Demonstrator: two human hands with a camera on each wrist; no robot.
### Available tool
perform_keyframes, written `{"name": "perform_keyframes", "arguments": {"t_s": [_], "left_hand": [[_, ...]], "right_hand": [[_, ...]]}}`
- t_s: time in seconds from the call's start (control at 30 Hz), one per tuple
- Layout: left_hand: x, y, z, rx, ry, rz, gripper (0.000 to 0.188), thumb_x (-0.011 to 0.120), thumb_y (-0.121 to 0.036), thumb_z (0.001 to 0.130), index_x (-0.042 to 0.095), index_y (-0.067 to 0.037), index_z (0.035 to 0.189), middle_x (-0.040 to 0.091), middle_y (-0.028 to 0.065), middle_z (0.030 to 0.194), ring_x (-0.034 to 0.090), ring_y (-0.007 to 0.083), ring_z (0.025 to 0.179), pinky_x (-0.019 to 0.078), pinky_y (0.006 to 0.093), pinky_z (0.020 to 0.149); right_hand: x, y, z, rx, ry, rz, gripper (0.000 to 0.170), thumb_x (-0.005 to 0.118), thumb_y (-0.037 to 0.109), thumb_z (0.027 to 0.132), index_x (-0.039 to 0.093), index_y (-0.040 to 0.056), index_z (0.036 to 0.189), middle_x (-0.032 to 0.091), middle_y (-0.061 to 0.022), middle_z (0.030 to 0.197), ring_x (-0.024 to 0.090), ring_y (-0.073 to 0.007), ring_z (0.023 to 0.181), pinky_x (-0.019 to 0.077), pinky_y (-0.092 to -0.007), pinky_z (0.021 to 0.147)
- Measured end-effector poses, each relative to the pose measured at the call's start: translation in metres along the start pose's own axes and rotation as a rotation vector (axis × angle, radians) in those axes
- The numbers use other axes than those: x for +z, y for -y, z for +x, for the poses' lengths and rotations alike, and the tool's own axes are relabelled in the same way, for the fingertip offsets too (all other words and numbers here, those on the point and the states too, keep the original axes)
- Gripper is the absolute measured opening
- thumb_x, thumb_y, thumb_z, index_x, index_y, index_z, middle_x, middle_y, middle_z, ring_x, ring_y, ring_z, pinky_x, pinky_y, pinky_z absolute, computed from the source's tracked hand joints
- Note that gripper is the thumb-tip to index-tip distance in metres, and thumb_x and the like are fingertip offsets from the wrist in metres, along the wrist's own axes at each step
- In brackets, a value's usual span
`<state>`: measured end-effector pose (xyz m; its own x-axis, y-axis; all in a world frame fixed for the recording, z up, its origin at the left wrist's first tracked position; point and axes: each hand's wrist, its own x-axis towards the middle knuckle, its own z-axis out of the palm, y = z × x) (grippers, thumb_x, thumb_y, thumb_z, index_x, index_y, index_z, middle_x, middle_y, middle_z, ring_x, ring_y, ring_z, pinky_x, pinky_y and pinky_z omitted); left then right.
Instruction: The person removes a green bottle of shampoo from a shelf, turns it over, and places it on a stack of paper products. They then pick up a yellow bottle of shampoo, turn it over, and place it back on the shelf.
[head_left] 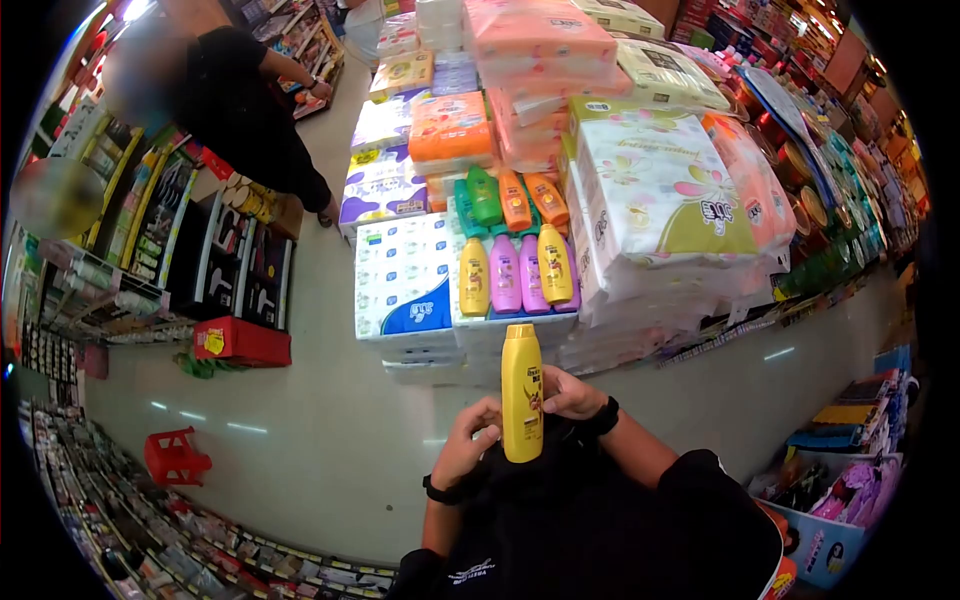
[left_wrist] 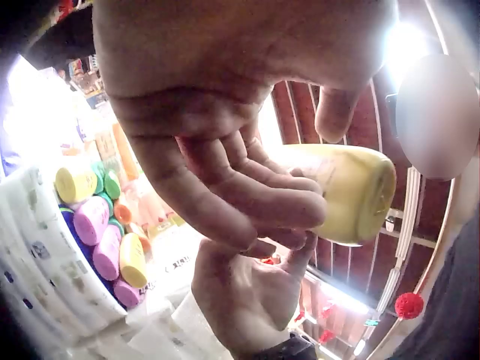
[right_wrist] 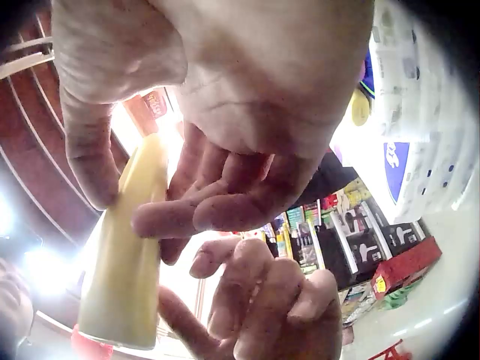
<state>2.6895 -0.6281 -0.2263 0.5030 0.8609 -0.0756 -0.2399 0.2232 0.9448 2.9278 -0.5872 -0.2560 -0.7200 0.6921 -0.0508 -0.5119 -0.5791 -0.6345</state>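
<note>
A yellow shampoo bottle (head_left: 522, 395) stands upright in front of the person's chest, its printed label facing the head camera. The right hand (head_left: 570, 394) pinches it from the right; in the right wrist view its thumb and a finger press on opposite sides of the yellow bottle (right_wrist: 124, 262). On the other side is the left hand (head_left: 472, 436), its fingers loosely bent close by the bottle. In the left wrist view the left fingers (left_wrist: 262, 199) overlap the bottle (left_wrist: 349, 191) and the thumb stands apart from it.
Yellow, pink, green and orange bottles (head_left: 507, 275) stand on a white tissue pack (head_left: 400, 270), part of a large stack of paper packs (head_left: 650, 180). A person in black (head_left: 250, 95) is at the far left. A red stool (head_left: 178, 456) stands on the floor near shelves (head_left: 200, 535).
</note>
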Motion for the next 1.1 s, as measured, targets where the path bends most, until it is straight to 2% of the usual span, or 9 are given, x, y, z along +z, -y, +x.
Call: {"name": "perform_keyframes", "arguments": {"t_s": [0.13,0.23,0.27,0.37,0.53,0.67,0.87,0.93,1.1], "left_hand": [[0.000,0.005,-0.012,0.013,-0.095,-0.076,0.048,0.066,-0.043,0.097,0.055,-0.002,0.120,0.067,0.0055,0.103,0.064,0.0138,0.090,0.0481,0.0272,0.084],[0.005,0.003,-0.006,0.030,-0.142,-0.075,0.054,0.068,-0.039,0.096,0.051,0.000,0.131,0.068,0.0082,0.114,0.066,0.0161,0.100,0.0492,0.0300,0.091],[0.006,0.003,-0.003,0.011,-0.160,-0.038,0.055,0.068,-0.037,0.096,0.050,0.000,0.133,0.067,0.0089,0.117,0.065,0.0168,0.103,0.0489,0.0308,0.093],[0.008,-0.001,0.014,-0.047,-0.188,0.023,0.058,0.067,-0.031,0.097,0.047,0.002,0.140,0.065,0.0105,0.124,0.064,0.0184,0.112,0.0478,0.0328,0.098],[0.003,-0.011,0.052,-0.131,-0.120,-0.029,0.051,0.064,-0.019,0.097,0.047,0.003,0.139,0.065,0.0109,0.125,0.063,0.0181,0.114,0.0472,0.0324,0.100],[-0.003,-0.025,0.083,-0.147,-0.087,0.019,0.048,0.064,-0.015,0.095,0.048,0.003,0.137,0.065,0.0106,0.123,0.064,0.0175,0.111,0.0488,0.0318,0.098],[0.011,-0.061,0.126,-0.082,-0.178,0.132,0.047,0.069,-0.014,0.092,0.051,0.002,0.132,0.067,0.0107,0.119,0.066,0.0179,0.107,0.0511,0.0330,0.095],[0.009,-0.061,0.134,-0.054,-0.199,0.192,0.045,0.071,-0.013,0.091,0.054,0.003,0.130,0.068,0.0104,0.117,0.067,0.0179,0.106,0.0516,0.0334,0.095],[-0.004,-0.063,0.138,-0.206,-0.177,0.184,0.032,0.072,-0.015,0.090,0.064,0.003,0.116,0.072,0.0089,0.097,0.069,0.0142,0.078,0.0547,0.0276,0.072]], "right_hand": [[0.010,0.009,0.010,-0.010,-0.013,-0.123,0.077,0.082,0.015,0.081,0.044,0.0001,0.147,0.059,-0.0063,0.134,0.055,-0.0165,0.123,0.0438,-0.0335,0.105],[0.032,0.029,0.019,-0.014,-0.089,-0.218,0.061,0.079,0.012,0.086,0.050,0.0012,0.139,0.061,-0.0054,0.127,0.057,-0.0136,0.117,0.0461,-0.0318,0.100],[0.019,0.025,0.020,-0.006,-0.059,-0.289,0.043,0.076,0.012,0.091,0.054,0.0028,0.127,0.064,-0.0037,0.117,0.059,-0.0106,0.108,0.0485,-0.0300,0.094],[0.016,0.041,0.018,0.030,-0.109,-0.313,0.035,0.076,0.015,0.093,0.054,0.0036,0.118,0.066,-0.0023,0.109,0.061,-0.0090,0.103,0.0491,-0.0276,0.090],[0.002,0.063,0.016,0.057,-0.174,-0.351,0.036,0.076,0.019,0.093,0.061,0.0004,0.120,0.069,-0.0023,0.098,0.064,-0.0084,0.084,0.0519,-0.0260,0.070],[-0.019,0.078,0.018,0.144,-0.140,-0.402,0.030,0.076,0.020,0.093,0.068,-0.0013,0.114,0.070,-0.0035,0.091,0.064,-0.0091,0.073,0.0514,-0.0269,0.059],[-0.027,0.110,0.039,-0.190,-0.201,-0.483,0.020,0.076,0.020,0.093,0.067,0.0022,0.096,0.066,0.0016,0.081,0.060,-0.0056,0.069,0.0474,-0.0228,0.061],[-0.032,0.117,0.045,-0.182,-0.198,-0.435,0.019,0.075,0.019,0.093,0.064,0.0040,0.091,0.063,0.0032,0.079,0.058,-0.0041,0.069,0.0456,-0.0216,0.063],[-0.047,0.122,0.066,-0.113,-0.118,-0.333,0.022,0.072,0.021,0.096,0.058,0.0062,0.087,0.059,0.0056,0.080,0.055,-0.0009,0.073,0.0434,-0.0197,0.065]]}}
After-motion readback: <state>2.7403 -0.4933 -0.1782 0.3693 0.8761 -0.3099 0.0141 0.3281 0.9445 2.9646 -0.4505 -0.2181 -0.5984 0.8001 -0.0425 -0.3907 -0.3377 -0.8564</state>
